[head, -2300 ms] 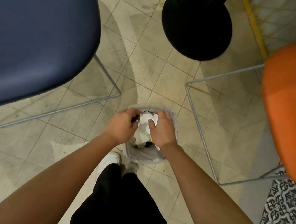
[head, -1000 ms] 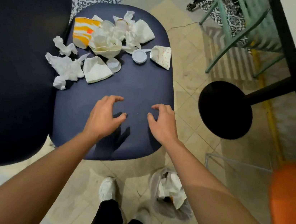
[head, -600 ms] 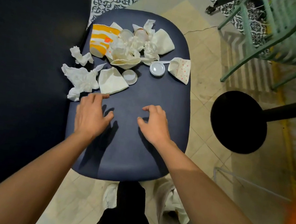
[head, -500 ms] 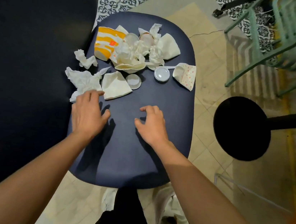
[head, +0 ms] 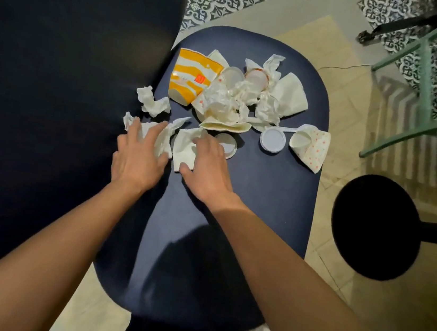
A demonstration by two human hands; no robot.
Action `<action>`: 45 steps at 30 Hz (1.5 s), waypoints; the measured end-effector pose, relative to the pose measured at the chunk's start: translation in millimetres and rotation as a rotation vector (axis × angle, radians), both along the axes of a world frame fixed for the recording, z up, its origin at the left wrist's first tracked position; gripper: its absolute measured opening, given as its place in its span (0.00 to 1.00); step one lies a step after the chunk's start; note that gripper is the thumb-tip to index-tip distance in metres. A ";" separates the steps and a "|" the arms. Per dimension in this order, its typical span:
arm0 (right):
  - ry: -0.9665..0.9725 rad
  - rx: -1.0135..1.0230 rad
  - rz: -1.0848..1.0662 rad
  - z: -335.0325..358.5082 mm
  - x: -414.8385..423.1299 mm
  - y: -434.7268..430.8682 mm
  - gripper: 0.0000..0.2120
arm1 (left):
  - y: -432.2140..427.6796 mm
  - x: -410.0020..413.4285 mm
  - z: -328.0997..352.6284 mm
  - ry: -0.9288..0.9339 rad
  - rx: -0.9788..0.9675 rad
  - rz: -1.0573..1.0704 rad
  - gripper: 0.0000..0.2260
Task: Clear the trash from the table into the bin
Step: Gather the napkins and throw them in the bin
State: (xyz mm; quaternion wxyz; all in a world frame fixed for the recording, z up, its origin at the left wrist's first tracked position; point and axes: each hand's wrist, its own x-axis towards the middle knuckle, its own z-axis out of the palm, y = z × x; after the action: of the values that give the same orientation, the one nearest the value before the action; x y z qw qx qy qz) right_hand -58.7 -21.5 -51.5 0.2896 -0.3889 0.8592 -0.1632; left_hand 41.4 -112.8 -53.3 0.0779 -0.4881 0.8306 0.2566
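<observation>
On the dark blue surface (head: 247, 211) over tiled floor (head: 339, 298), the left hand (head: 137, 161) lies flat on a napkin (head: 166, 139), the right hand (head: 208, 171) flat on a wrapper (head: 183, 149), more trash (head: 234, 103) just beyond them, the cup (head: 191, 78) logo unreadable.

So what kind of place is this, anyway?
Most likely a fast-food or café eating area. A small dark table holds a crushed striped paper cup, crumpled napkins and a plastic lid; a black pedestal base and a green chair stand on the tiled floor beside it.
</observation>
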 end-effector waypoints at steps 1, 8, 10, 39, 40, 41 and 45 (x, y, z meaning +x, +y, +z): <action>0.010 -0.003 -0.018 -3.0 0.7 -6.3 0.28 | -3.0 -2.3 -3.9 -0.004 0.018 -0.005 0.26; 0.058 0.081 -0.174 -18.1 2.6 -30.0 0.32 | -9.1 -3.8 -25.4 -0.041 0.072 -0.040 0.18; 0.081 0.092 -0.198 -21.6 3.8 -30.7 0.31 | -7.6 -3.5 -27.5 -0.026 0.061 -0.028 0.16; -0.249 0.167 -0.259 -18.0 -1.4 -23.9 0.27 | -52.3 -49.7 -19.4 -0.122 -0.197 -0.227 0.30; -0.250 0.172 -0.255 -18.1 -1.5 -23.6 0.27 | -52.2 -51.0 -20.8 -0.127 -0.183 -0.211 0.29; -0.251 0.175 -0.254 -18.0 -1.6 -23.1 0.27 | -51.2 -51.4 -22.1 -0.145 -0.172 -0.204 0.26; -0.251 0.176 -0.246 -16.1 -0.9 -20.4 0.25 | -43.3 -42.9 -26.4 -0.200 -0.136 -0.201 0.19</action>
State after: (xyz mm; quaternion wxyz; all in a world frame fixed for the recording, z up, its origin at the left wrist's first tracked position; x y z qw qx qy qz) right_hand -59.6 -41.9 -67.6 0.4051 -0.2310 0.8684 -0.1686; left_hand -1.6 -156.1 -79.7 0.1522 -0.4296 0.8789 0.1408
